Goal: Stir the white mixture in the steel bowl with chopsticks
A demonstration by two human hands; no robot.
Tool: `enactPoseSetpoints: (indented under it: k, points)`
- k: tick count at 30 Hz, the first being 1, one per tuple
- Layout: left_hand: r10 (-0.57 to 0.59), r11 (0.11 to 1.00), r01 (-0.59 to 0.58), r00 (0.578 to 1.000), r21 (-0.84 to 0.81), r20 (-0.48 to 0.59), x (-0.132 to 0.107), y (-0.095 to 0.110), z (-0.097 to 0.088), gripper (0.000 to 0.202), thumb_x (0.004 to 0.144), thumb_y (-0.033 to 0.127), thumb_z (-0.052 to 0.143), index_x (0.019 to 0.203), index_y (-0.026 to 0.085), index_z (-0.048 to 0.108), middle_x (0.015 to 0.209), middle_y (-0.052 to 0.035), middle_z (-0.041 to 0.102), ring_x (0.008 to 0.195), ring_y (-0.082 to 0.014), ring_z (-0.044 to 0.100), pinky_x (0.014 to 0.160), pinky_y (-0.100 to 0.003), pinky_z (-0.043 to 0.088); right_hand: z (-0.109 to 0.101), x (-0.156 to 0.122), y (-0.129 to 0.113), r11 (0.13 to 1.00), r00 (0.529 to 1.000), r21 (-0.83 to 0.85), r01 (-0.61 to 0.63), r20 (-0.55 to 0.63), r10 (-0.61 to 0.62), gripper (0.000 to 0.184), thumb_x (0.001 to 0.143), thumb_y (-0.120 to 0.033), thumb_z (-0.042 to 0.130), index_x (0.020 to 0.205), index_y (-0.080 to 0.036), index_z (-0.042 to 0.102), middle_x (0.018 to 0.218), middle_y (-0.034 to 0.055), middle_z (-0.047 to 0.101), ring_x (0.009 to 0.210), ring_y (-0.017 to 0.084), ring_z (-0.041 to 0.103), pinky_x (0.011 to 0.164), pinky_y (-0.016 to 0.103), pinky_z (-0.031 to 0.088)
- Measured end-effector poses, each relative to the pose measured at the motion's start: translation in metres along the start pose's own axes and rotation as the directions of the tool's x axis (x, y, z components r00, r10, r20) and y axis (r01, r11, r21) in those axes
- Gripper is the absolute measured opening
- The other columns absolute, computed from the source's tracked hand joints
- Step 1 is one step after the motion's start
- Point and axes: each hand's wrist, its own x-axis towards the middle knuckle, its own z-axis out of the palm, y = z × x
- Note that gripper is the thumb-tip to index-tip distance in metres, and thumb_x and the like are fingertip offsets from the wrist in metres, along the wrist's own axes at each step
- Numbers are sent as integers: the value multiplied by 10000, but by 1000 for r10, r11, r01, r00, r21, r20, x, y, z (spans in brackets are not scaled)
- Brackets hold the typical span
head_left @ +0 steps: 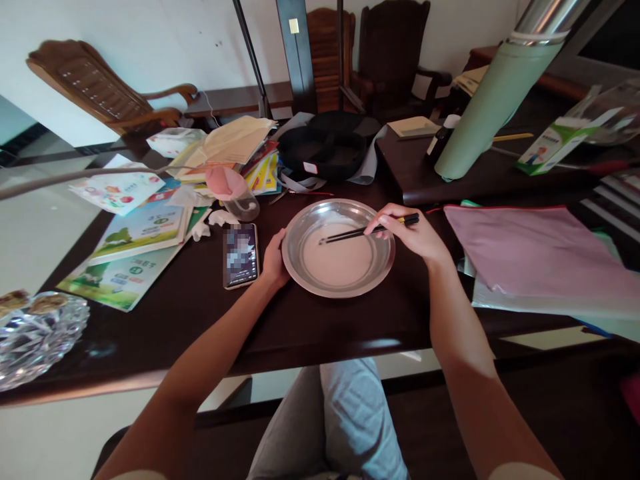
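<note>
A round metal basin (295, 270) stands on the dark table, with a pale, milky liquid (337, 260) covering its bottom. My left hand (275, 257) grips the basin's left rim, the fingers partly hidden at its side. Black chopsticks (350, 233) are pinched in my right hand (403, 230), above the basin's right side. Their tips reach the liquid left of the basin's middle. Close to my left hand lies a phone (241, 257) with a lit screen.
Booklets (135, 247) and a crystal dish (45, 340) are on the left. Behind the basin sit a pink-lidded cup (233, 190) and a black bag (323, 147). A green thermos (495, 110) towers at the right, beyond a pink zip pouch (525, 247).
</note>
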Motion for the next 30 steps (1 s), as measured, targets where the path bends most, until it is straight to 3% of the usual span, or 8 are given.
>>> enactPoseSetpoints:
  k: [5,8,12,15,18,21,25,30]
  points:
    - [-34,999,34,999,-4,-2,-2,1,3,239,757,432,759,793,205,694,816,-51,789,991,-317,758,911,-421,603,-16,-5,5,996,973,83,38,-232,-18,366,928,-561,700,777,-228,726,648,9,711,556,121,603,507,253,467]
    - [-15,1000,15,1000,-2,-13,-2,1,2,252,742,431,779,810,202,700,819,-50,787,997,-317,758,925,-419,599,-14,-6,5,990,988,141,8,-154,14,384,920,-582,697,773,-228,720,629,12,698,566,143,639,488,261,469]
    - [-9,1000,9,1000,8,-2,0,0,0,281,726,448,800,831,206,705,825,-44,789,983,-313,762,927,-425,600,-1,-1,-2,999,1000,30,-17,22,16,412,921,-603,681,795,-223,781,809,48,771,660,144,679,581,275,541]
    - [-23,1000,23,1000,11,4,-1,1,1,275,740,456,786,834,208,712,824,-46,790,979,-315,763,918,-429,604,-5,-1,-1,999,997,-36,2,-81,-5,398,924,-594,681,795,-234,792,832,46,778,662,144,665,578,278,530]
    - [-41,999,41,999,9,10,-2,1,2,285,755,468,773,853,205,727,827,-54,794,979,-327,763,906,-437,607,-16,-5,5,999,978,35,10,-208,-3,374,928,-569,692,764,-238,755,724,29,758,593,144,637,530,280,495]
    - [-45,999,45,999,1,0,-2,1,2,256,780,448,753,856,205,736,832,-53,800,977,-320,762,895,-425,608,-16,-7,5,991,989,130,-10,-143,29,372,932,-559,694,766,-229,744,658,23,739,560,145,638,505,276,485]
    - [-23,1000,23,1000,1,-22,-1,0,1,222,781,424,755,820,208,725,836,-53,801,963,-307,762,897,-413,605,-1,-2,-2,999,1000,48,-19,18,18,404,936,-578,678,810,-212,793,807,59,792,656,145,681,571,273,531]
    - [-51,999,51,999,-5,-14,-3,1,3,207,823,415,697,826,211,731,784,-47,792,930,-301,764,889,-421,609,-15,-4,7,1000,989,12,14,-150,-12,355,958,-535,672,823,-229,788,768,34,778,634,129,659,554,255,495]
